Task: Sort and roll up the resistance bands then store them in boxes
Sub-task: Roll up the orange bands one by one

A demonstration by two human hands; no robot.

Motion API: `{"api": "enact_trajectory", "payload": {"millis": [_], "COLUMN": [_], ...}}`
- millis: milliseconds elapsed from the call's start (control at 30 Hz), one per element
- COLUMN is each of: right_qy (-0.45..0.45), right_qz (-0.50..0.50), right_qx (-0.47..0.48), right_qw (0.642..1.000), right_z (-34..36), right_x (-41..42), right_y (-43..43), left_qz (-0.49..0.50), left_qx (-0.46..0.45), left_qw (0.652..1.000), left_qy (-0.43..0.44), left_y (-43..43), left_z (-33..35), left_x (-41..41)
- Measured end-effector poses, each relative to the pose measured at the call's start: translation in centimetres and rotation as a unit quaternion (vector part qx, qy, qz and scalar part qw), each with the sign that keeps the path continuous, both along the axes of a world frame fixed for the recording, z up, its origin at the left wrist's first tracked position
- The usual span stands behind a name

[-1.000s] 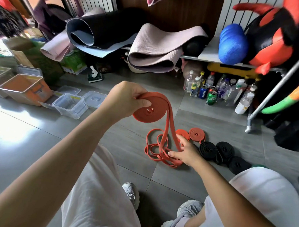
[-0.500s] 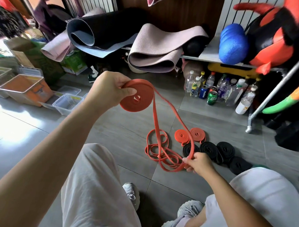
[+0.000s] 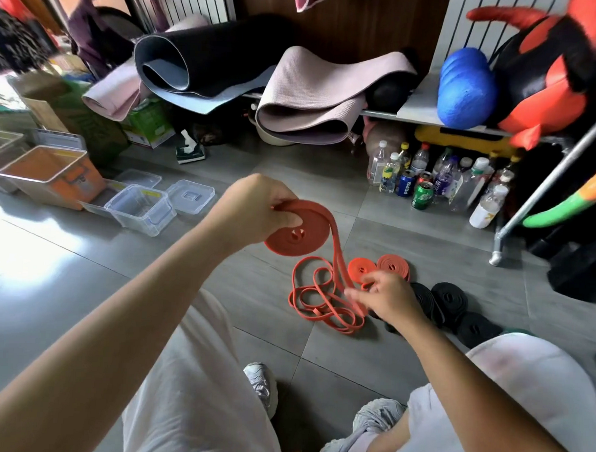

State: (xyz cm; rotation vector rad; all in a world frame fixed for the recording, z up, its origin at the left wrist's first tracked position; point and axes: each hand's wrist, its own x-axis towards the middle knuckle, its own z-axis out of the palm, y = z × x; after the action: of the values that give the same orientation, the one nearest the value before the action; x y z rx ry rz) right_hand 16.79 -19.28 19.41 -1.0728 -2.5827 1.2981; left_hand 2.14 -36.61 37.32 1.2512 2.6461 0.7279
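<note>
**Orange band half rolled, held above the floor**

The person sits over a grey tiled floor [image 3: 83,250], knees in pale trousers at the near edge. The left hand [image 3: 256,210] is raised at the centre. Its fingers curl over the far rim of the rolled part of an orange band [image 3: 298,234], and its thumb presses on the flat face of the coil, so the coil is held clear of the floor.

From the coil's right edge a doubled strand of the same band runs down and to the right, taut, into the right hand [image 3: 389,298]. That hand is lower and nearer, just above the floor. Its fingers are curled together and closed on the strand, though the fingertips are blurred and the exact pinch cannot be made out. The rest of the band lies on the floor in loose tangled loops, just left of the right hand.

2 rolled orange bands [image 3: 392,266] lie side by side on the floor, just beyond the right hand. Several rolled black bands [image 3: 448,299] lie to its right, partly hidden by the wrist.

On the far left a clear box [image 3: 138,208] stands open, with a clear lid [image 3: 190,197] beside it and an orange bin [image 3: 49,174] further left. Bottles and cans [image 3: 425,183] stand at the far right under a shelf, and a pink mat [image 3: 315,100] and a dark mat [image 3: 201,61] lie folded beyond.
</note>
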Motion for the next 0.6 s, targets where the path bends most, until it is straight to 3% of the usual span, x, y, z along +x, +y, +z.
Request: {"api": "enact_trajectory", "payload": {"millis": [100, 167, 233, 433, 600], "right_qy": [0.217, 0.291, 0.304, 0.282, 0.283], "right_qz": [-0.033, 0.023, 0.082, 0.12, 0.115], "right_qx": [-0.126, -0.161, -0.143, -0.072, -0.099], "right_qw": [0.967, 0.943, 0.938, 0.949, 0.947], "right_z": [5.4, 8.0, 9.5, 10.4, 9.7], "right_x": [-1.2, -1.6, -1.9, -2.2, -2.0], "right_y": [-1.2, -1.5, -1.6, -1.7, -2.1], "left_qz": [-0.003, -0.004, -0.013, -0.025, -0.015], "left_qx": [-0.008, -0.014, -0.02, -0.054, -0.003], "left_qw": [1.0, 1.0, 1.0, 0.998, 1.0], "left_qy": [-0.014, -0.018, -0.021, 0.003, -0.02], "left_y": [0.5, 0.7, 0.9, 0.6, 0.1], "left_z": [-1.2, -1.6, -1.9, -2.1, -2.3], "left_x": [0.6, 0.7, 1.0, 1.3, 1.3]}}
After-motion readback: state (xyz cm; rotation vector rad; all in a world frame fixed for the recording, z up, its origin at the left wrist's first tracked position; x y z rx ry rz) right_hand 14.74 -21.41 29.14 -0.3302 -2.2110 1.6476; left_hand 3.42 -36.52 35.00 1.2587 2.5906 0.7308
